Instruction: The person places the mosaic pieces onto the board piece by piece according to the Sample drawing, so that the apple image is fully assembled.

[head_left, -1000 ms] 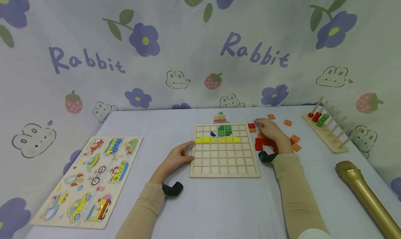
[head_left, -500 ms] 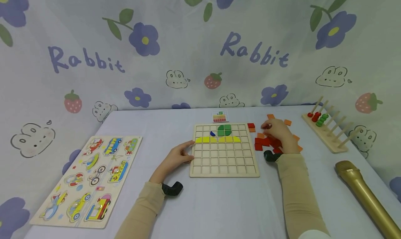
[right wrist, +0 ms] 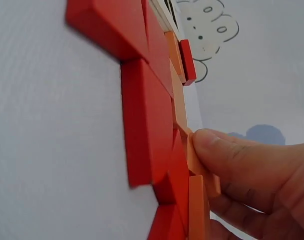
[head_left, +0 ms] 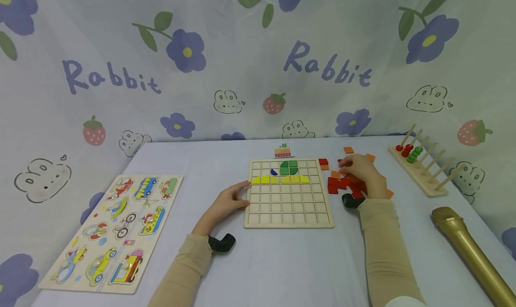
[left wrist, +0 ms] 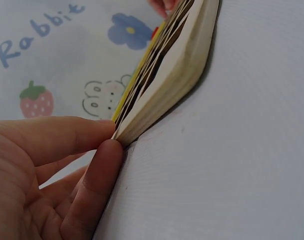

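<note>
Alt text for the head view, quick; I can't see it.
A person's left hand touches the left edge of a wooden grid board; the right hand is among loose red tiles and orange tiles to the board's right. A picture card lies beyond the board.

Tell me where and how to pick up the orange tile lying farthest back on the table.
Probably best to pinch the far orange tile by two opposite edges, coming from above with the nearer right hand. It lies flat, a thin square apart from the other tiles, so its edges look free.
</note>
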The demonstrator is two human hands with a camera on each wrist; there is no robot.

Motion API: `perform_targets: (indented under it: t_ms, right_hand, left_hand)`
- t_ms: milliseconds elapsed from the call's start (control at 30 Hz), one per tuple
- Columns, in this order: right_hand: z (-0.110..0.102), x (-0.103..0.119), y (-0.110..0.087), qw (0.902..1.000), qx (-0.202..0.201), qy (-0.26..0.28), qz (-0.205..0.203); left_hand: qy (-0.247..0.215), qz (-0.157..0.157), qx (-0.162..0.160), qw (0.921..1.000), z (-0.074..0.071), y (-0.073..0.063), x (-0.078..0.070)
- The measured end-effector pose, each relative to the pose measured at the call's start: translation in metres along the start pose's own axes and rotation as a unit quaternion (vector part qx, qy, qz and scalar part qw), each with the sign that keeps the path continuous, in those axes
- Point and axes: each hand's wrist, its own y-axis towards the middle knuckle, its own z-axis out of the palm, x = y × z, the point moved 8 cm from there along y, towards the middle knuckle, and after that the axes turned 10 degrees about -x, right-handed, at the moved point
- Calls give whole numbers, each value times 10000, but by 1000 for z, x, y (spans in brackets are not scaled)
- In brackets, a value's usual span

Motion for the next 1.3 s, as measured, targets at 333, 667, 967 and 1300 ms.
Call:
perform_targets:
  t_ms: [333, 667, 967, 1300]
  right_hand:
    - [7, 14, -10, 9748, 649, 1957, 857]
    - [50, 41, -16, 9517, 1872, 2238, 956]
    - [58, 50, -29, 9763, 1340, 1428, 919]
    - [56, 65, -39, 9986, 342, 393, -61]
  left_hand:
    - [-184, 13, 31, 9998, 6, 5, 10]
    - [-175, 93, 202, 9996, 10, -4, -9]
    - [-266, 106, 195, 9994, 19, 3, 5]
    - [3, 123, 204, 9997, 15, 11, 4]
